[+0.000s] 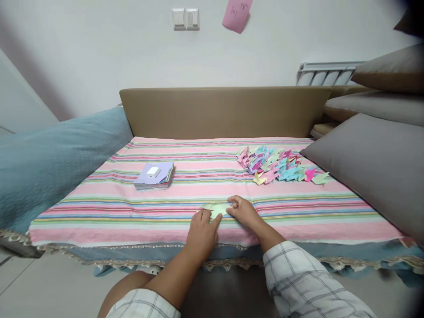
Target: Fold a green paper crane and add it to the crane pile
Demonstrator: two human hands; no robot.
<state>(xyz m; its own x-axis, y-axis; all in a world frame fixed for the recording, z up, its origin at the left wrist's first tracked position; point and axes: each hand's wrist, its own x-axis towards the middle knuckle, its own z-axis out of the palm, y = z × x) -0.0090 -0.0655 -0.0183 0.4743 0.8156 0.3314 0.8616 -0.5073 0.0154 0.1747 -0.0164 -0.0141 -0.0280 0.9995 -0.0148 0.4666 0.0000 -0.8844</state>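
Observation:
A small piece of light green folded paper (217, 208) lies on the striped cloth near the front edge of the seat. My left hand (202, 232) holds it down, its fingers at the left end and its thumb on the near edge. At the right end, my right hand (244, 211) has the paper's corner by thumb and fingertips. Part of the paper is hidden beneath the fingers. Beyond my right hand sits a pile of colorful folded paper cranes (278, 165).
A stack of square colored paper (154, 179) with a small white block (153, 172) on top stands to the left. Gray cushions (367, 163) border the right side, and a blue-covered armrest (66, 154) the left. Behind is a brown backrest (218, 112). The striped cloth (115, 216) covers the seat.

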